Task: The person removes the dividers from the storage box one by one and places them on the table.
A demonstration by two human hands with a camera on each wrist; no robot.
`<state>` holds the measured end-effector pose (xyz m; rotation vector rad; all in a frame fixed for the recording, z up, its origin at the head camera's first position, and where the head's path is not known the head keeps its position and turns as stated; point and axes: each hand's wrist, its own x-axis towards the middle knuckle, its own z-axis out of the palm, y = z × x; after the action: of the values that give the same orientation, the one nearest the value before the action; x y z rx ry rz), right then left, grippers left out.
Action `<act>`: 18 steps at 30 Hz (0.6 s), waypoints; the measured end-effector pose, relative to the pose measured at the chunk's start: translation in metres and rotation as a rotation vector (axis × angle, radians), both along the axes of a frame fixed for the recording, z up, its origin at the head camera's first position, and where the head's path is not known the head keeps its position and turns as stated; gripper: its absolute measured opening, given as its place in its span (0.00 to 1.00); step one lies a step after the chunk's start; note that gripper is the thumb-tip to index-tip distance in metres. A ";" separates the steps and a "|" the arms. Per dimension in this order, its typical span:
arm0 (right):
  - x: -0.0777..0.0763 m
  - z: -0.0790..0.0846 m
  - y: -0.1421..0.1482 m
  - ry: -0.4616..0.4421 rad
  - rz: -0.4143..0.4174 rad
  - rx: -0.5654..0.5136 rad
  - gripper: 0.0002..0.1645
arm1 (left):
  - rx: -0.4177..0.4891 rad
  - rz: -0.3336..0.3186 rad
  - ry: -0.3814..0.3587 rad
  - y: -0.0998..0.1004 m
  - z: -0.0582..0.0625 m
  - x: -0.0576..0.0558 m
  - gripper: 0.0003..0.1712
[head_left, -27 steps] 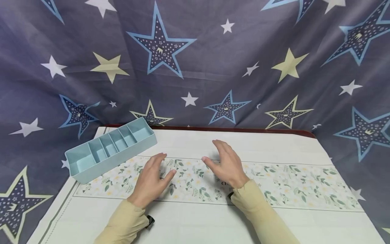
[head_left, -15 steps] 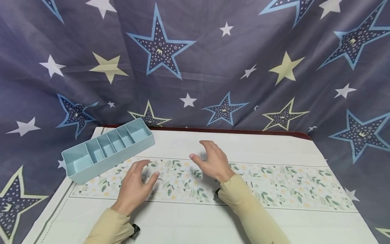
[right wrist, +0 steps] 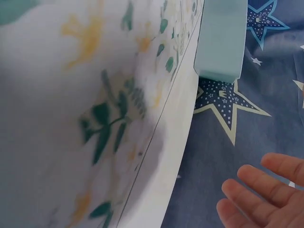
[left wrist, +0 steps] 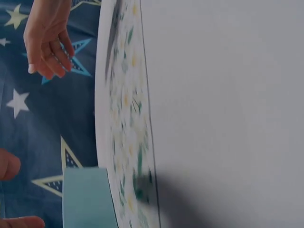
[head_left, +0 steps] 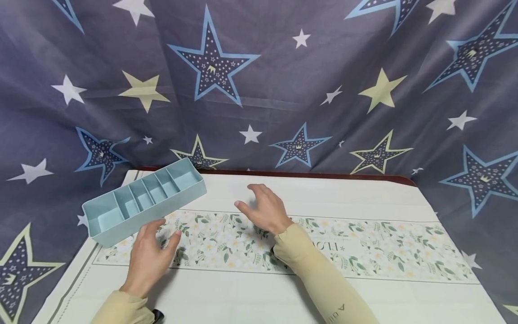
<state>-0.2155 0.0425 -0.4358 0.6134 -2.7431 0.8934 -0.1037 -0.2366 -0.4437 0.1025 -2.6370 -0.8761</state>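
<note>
A light blue divided organizer box sits at an angle on the far left of the table, its several compartments bare inside. My left hand hovers just in front of the box's near side, fingers loosely bent and nothing held. Over the middle of the floral strip, my right hand is held in the air with its fingers relaxed and the thumb apart. In the left wrist view the box stands near the left fingertips. The right wrist view shows the box's end beyond the right fingers.
A white tablecloth with a floral strip covers the table. Its dark red back edge meets a hanging grey-blue curtain printed with stars.
Both hands have moved left across the table, the left hand coming up to the front of the organizer box. The box stays on the table in the same place.
</note>
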 end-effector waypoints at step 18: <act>-0.032 0.010 -0.040 -0.124 0.045 -0.034 0.38 | 0.063 0.225 0.025 -0.058 0.001 0.017 0.31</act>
<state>-0.2473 0.0023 -0.4260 0.6366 -2.8266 1.0188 -0.0867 -0.2944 -0.4423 0.3937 -2.5130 -0.8764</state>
